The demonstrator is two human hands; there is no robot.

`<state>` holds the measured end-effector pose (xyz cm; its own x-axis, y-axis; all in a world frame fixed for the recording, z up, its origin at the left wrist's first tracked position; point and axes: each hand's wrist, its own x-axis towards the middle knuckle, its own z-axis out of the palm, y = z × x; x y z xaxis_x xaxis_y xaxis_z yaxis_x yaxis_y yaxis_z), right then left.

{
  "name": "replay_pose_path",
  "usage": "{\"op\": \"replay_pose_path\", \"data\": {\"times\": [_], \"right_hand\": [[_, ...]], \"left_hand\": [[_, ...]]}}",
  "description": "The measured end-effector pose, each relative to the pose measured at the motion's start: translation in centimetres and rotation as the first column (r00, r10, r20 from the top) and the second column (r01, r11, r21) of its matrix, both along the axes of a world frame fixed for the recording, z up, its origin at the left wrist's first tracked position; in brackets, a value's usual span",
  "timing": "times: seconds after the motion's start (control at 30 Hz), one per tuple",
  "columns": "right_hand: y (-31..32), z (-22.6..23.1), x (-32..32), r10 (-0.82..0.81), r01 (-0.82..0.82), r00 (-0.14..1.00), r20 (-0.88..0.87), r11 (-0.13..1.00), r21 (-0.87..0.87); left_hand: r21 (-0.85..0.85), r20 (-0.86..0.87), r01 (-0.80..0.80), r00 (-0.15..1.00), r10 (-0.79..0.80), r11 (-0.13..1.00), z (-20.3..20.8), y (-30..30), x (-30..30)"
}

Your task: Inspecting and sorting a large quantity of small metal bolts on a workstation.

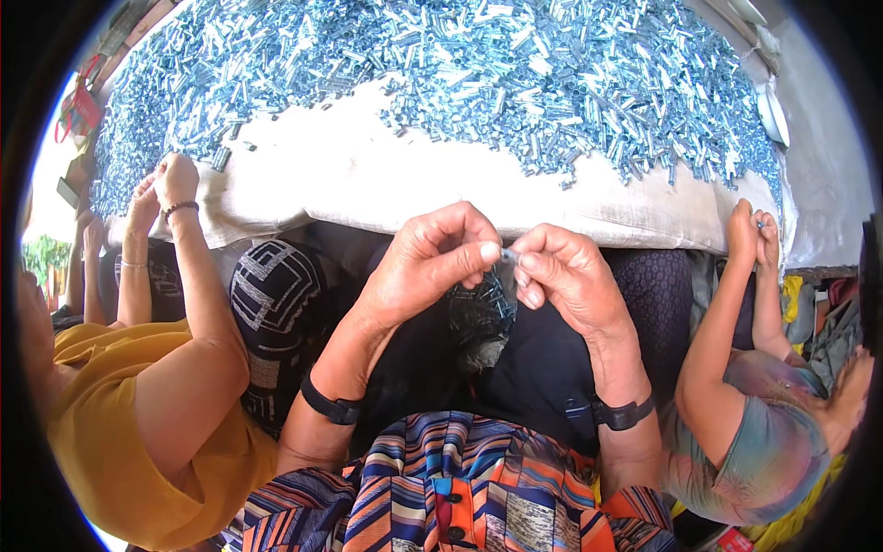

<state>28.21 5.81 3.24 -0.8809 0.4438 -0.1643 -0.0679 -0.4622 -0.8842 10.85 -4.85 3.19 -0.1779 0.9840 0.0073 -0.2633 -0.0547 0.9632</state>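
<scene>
My left hand (pixel 425 265) and my right hand (pixel 575 281) meet above my lap, thumbs and forefingers pinched. Between their fingertips is a small bluish metal piece (pixel 508 255), mostly covered, so its exact shape cannot be made out. Below them, between my knees, several shiny metal pieces (pixel 486 308) lie in what looks like clear plastic. Beyond my hands, a large heap of small bluish-silver metal tubes (pixel 552 74) spreads over a pale cloth-covered surface (pixel 340 166).
On the left, a person in a mustard top (pixel 156 432) works with raised hands (pixel 170 184) near the heap. At the right another person's hands (pixel 754 235) hold a small piece. The pale cloth's edge hangs just ahead of my knees.
</scene>
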Motion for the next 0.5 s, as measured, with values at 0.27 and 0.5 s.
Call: {"op": "replay_pose_path", "data": {"times": [0.27, 0.5], "right_hand": [[-0.7, -0.3, 0.2, 0.215, -0.244, 0.966, -0.145, 0.943, -0.227], [2.8, 1.3, -0.4, 0.126, -0.270, 0.941, 0.315, 0.841, 0.469]], "left_hand": [[0.090, 0.324, 0.238, 0.911, -0.255, 0.967, -1.6, -1.0, 0.9], [-0.125, -0.226, -0.020, 0.974, -0.009, 0.992, -0.8, 0.5, -3.1]]}}
